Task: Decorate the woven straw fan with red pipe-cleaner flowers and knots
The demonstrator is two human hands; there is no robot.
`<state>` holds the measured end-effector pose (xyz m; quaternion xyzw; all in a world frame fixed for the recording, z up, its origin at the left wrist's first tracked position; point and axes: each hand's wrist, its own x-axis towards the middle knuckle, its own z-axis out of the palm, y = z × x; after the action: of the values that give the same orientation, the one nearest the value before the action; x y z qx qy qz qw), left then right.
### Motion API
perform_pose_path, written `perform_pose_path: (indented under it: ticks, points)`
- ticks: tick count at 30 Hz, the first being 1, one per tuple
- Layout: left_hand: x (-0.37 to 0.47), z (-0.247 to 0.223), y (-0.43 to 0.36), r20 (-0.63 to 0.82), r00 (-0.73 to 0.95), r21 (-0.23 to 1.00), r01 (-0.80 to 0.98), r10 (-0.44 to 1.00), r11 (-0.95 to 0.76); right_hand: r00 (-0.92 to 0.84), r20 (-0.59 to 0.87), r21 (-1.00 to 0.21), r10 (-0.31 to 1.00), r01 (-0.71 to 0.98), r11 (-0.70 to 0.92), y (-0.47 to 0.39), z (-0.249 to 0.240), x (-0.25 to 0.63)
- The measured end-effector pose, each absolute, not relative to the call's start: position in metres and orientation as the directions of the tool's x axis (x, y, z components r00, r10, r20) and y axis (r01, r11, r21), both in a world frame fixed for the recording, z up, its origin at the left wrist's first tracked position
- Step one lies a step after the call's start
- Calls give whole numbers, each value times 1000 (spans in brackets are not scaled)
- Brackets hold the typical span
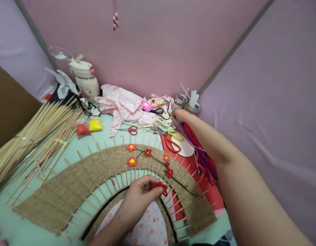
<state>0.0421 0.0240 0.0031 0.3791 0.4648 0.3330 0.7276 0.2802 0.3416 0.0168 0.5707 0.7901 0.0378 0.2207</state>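
Note:
My left hand (141, 192) pinches a red pipe-cleaner flower (163, 190) between thumb and fingers. It hovers over the inner edge of a woven, fan-shaped straw panel (96, 168) with thin sticks jutting from both edges. On the panel lie a brown twig (158, 159) and several small red flowers (131, 161), some with yellow centres. Below my left hand is a floral cloth piece (150, 222) inside a black-trimmed arc. My right hand (183, 117) reaches to the back, beside the glass jars (181, 99); its fingers are mostly hidden.
Bundled thin sticks (27, 136) lie left. Behind the panel are red-handled scissors (132, 130), larger scissors (172, 145), red clay (82, 129), yellow clay (96, 125) and pink cloth (119, 102). A white bottle (86, 82) stands behind. Coloured pipe cleaners (204, 160) lie under my right arm.

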Motion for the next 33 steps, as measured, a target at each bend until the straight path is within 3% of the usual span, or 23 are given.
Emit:
perform_pose_path:
  ticks: [14, 24, 29, 33]
  points:
    - [41, 4, 23, -426, 323, 855, -163, 845, 493, -251, -175, 233, 952, 929, 288, 339, 47, 295]
    - [42, 5, 25, -415, 311, 864, -160, 855, 477, -156, -150, 174, 976, 968, 182, 338, 53, 300]
    - [42, 4, 25, -419, 309, 862, -159, 854, 480, -83, -194, 218, 977, 968, 126, 344, 41, 286]
    - [41, 6, 25, -429, 309, 852, -174, 849, 494, -106, -286, 219, 952, 960, 173, 348, 31, 277]
